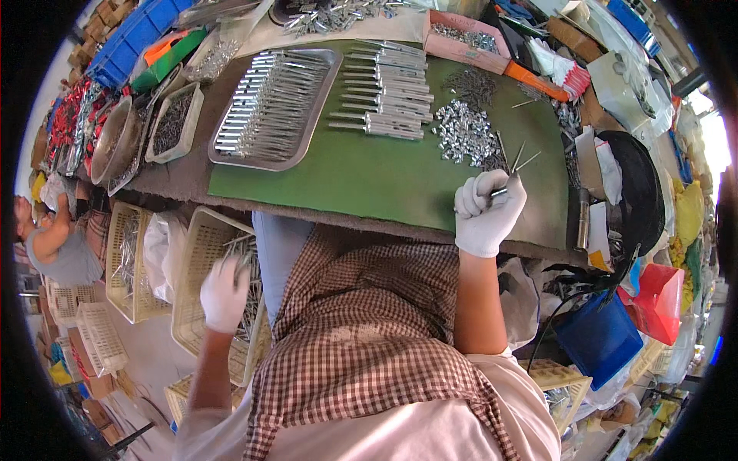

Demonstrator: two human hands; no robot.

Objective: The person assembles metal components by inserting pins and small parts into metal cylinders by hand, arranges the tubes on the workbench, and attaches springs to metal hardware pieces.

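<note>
My right hand (490, 211), in a white glove, is closed at the right part of the green mat (346, 180). Several thin pointed metal rods (520, 160) stick up out of its fist. Down on the left, my gloved left hand (224, 296) is at a cream plastic basket (184, 307) of long metal parts (247, 307); its fingers are blurred. Beyond my right hand lies a heap of small shiny metal fittings (465, 132), with a pile of dark pins (470, 87) behind it. Silver metal tubes with thin shafts (396, 92) lie stacked mid-mat.
A metal tray (296, 157) of similar silver pieces overlaps the mat's left side. Farther left stand a tub of dark pins (175, 123) and a round bowl (115, 142). A pink box (461, 38) and an orange-handled tool (538, 81) lie at the back right. Another person (61, 238) sits far left.
</note>
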